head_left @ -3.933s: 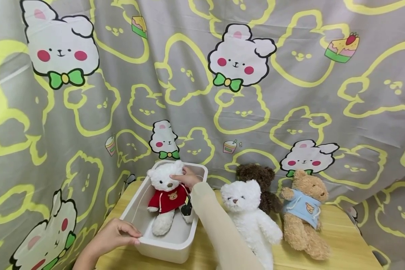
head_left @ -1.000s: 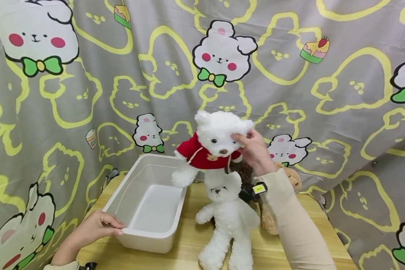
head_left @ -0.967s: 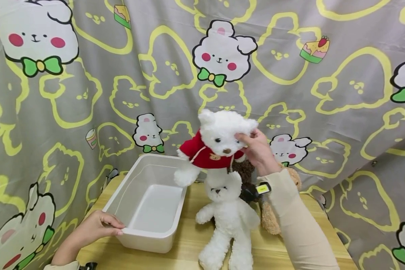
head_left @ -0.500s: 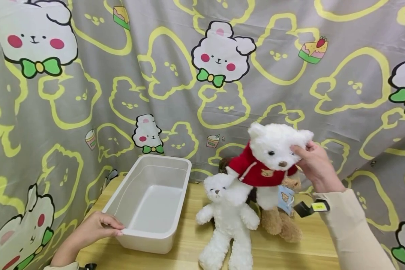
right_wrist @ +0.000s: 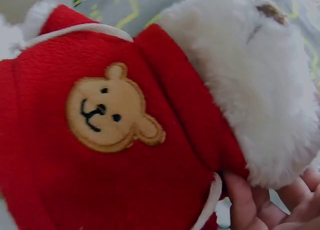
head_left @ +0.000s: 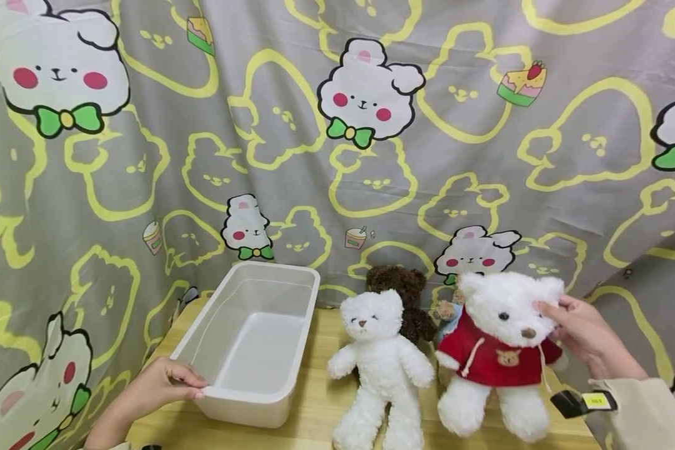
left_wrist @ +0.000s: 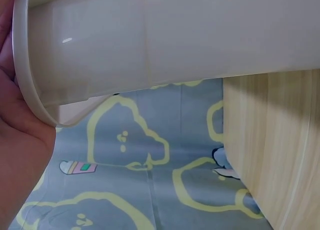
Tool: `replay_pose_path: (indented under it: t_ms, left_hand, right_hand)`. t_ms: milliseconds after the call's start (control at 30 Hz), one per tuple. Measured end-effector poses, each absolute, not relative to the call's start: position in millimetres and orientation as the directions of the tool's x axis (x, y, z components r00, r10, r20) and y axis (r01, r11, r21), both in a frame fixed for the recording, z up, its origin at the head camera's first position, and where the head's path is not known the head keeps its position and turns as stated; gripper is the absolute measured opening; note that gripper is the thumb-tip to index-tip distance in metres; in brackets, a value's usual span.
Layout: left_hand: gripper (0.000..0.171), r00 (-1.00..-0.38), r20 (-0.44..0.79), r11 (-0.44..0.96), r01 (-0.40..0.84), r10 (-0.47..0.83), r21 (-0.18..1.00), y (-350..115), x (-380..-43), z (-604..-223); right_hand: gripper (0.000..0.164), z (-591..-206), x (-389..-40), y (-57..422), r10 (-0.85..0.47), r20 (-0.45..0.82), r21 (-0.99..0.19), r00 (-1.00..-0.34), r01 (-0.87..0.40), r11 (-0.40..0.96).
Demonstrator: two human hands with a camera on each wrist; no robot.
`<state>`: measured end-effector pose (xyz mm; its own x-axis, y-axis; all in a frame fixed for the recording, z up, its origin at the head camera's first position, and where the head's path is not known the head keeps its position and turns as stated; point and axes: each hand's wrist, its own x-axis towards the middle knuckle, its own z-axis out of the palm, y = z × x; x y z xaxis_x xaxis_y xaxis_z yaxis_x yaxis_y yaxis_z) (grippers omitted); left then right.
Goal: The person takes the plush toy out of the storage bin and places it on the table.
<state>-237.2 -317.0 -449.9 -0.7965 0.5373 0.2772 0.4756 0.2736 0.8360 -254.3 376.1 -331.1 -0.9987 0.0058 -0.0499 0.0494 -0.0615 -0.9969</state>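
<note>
My right hand (head_left: 587,331) grips a white teddy bear in a red hoodie (head_left: 506,362) by the side of its head. In the right wrist view its hoodie (right_wrist: 115,115) fills the frame, with fingers at the neck. The bear is upright at the table's right, in front of a tan teddy bear in blue (head_left: 447,312), mostly hidden behind it. With thumb and fingers, my left hand (head_left: 165,384) pinches the near left corner rim of an empty light-grey plastic bin (head_left: 300,312). The left wrist view shows the bin's outer wall (left_wrist: 150,39).
Left of the clothed bear, a plain white teddy bear (head_left: 379,362) leans against a dark brown teddy bear (head_left: 396,281). All stand on a wooden table (head_left: 309,400). A grey patterned curtain (head_left: 292,181) hangs behind and at the sides.
The red-hoodie bear has left the bin, passed over the plain white bear and come down at the right, still in my right hand. My left hand stays on the bin rim.
</note>
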Motion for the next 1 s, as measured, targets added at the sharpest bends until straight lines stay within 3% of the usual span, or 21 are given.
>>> replay_pose_path:
  t_ms: [267, 400, 600, 767, 833, 1000]
  left_hand:
    - [0.016, -0.782, 0.303, 0.270, 0.505, 0.545, 0.820, -322.7, -235.6, -447.8]
    - [0.015, -0.788, 0.286, 0.265, 0.486, 0.545, 0.833, -322.8, -235.3, -447.7]
    - [0.014, -0.796, 0.269, 0.283, 0.474, 0.542, 0.834, -321.7, -236.0, -447.5]
    - [0.014, -0.797, 0.258, 0.276, 0.462, 0.546, 0.843, -319.4, -237.9, -448.2]
    - [0.013, -0.795, 0.255, 0.283, 0.466, 0.551, 0.838, -319.8, -238.3, -447.4]
    - [0.014, -0.777, 0.202, 0.308, 0.454, 0.596, 0.836, -323.7, -240.3, -438.4]
  right_hand:
    - [0.017, -391.1, -248.3, 375.3, 0.002, -0.199, -0.979, -0.980, 0.199, 0.031]
    - [0.003, -418.8, -247.2, 368.3, 0.020, -0.254, -0.963, -0.967, 0.255, 0.085]
    - [0.028, -448.6, -240.4, 356.6, 0.070, -0.307, -0.944, -0.949, 0.313, 0.102]
    - [0.010, -459.4, -230.7, 353.8, 0.067, -0.265, -0.963, -0.962, 0.267, 0.034]
    - [0.020, -460.3, -228.8, 352.6, 0.061, -0.250, -0.966, -0.966, 0.253, 0.050]
    - [0.074, -453.5, -228.2, 347.4, 0.056, -0.229, -0.949, -0.972, 0.235, 0.209]
